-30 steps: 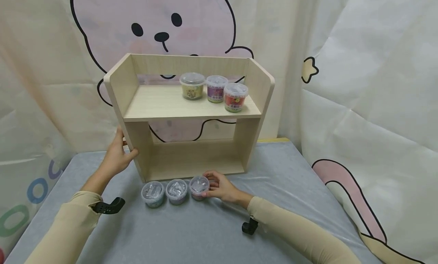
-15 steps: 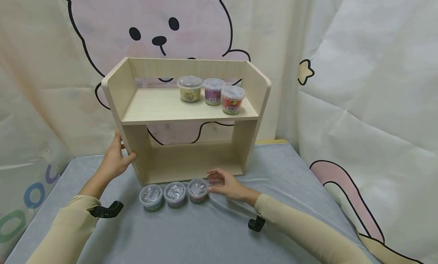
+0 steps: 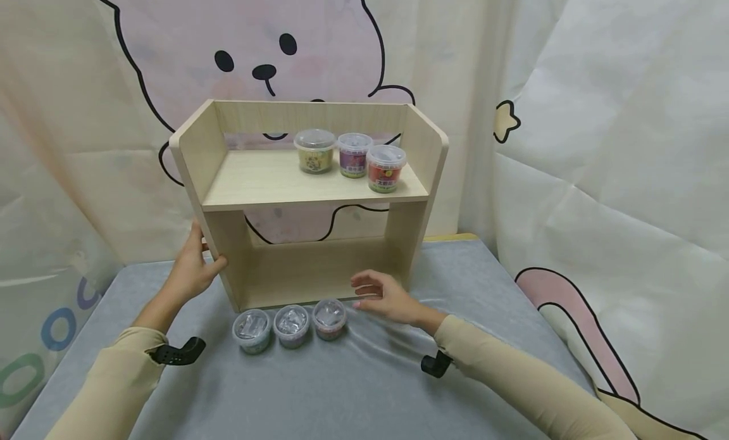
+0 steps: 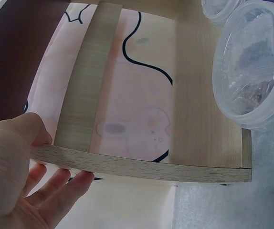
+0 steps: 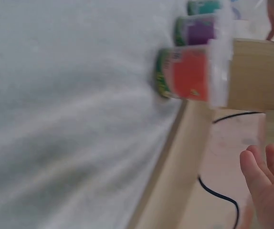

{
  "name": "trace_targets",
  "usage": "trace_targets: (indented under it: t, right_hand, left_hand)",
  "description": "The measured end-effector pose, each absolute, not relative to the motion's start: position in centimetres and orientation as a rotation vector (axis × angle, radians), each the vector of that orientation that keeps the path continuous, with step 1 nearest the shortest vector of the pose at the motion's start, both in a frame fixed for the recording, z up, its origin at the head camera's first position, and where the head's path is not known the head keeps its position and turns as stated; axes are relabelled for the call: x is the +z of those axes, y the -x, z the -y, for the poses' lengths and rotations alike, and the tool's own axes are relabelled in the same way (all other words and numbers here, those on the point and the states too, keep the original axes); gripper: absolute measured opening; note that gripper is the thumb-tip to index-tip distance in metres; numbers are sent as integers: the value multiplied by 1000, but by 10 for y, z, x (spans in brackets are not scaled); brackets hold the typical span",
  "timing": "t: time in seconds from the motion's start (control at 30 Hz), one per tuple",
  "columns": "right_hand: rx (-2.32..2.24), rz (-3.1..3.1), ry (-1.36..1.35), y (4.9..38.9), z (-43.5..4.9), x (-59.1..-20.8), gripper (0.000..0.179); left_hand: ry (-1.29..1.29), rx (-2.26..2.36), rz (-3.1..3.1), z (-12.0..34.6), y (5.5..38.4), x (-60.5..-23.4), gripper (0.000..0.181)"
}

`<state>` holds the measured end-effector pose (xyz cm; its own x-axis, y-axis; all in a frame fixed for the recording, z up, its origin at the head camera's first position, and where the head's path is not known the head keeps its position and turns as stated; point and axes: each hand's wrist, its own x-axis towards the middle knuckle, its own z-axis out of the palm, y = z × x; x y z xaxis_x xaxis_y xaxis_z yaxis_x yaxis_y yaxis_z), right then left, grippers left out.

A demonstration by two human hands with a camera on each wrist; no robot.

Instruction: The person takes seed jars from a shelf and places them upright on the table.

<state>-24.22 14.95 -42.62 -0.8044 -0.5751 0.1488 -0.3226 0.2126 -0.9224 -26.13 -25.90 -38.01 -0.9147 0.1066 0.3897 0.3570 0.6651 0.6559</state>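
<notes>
My left hand (image 3: 192,270) grips the left side panel of a two-tier wooden shelf (image 3: 250,182). In the left wrist view, the thumb lies on one side of the panel edge and the fingers (image 4: 63,191) on the other. My right hand (image 3: 393,301) hovers with loosely bent fingers, holding nothing, just right of a lidded plastic cup (image 3: 329,320) with a red label (image 5: 189,71). That cup is the rightmost of three in a row before the shelf. Beside it stand a purple-labelled cup (image 3: 292,326) and a teal one (image 3: 252,331).
On the upper tier, toward the right, are a yellow-labelled cup (image 3: 315,160), a purple one (image 3: 353,163) and a red one (image 3: 384,175). A grey-blue cloth (image 3: 273,396) covers the table. Printed curtains (image 3: 569,142) hang behind and to the right.
My right hand has let go of the rightmost front cup and drawn off to the right. My left hand has kept its hold on the shelf. The view has shifted slightly.
</notes>
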Motion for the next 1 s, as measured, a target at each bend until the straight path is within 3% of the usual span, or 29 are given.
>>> trace_targets:
  t: [1.0]
  right_hand:
    - [-1670,-2442,926,243,-190,-293,49]
  left_hand:
    - [334,-1129,2563,258,262,-383,92]
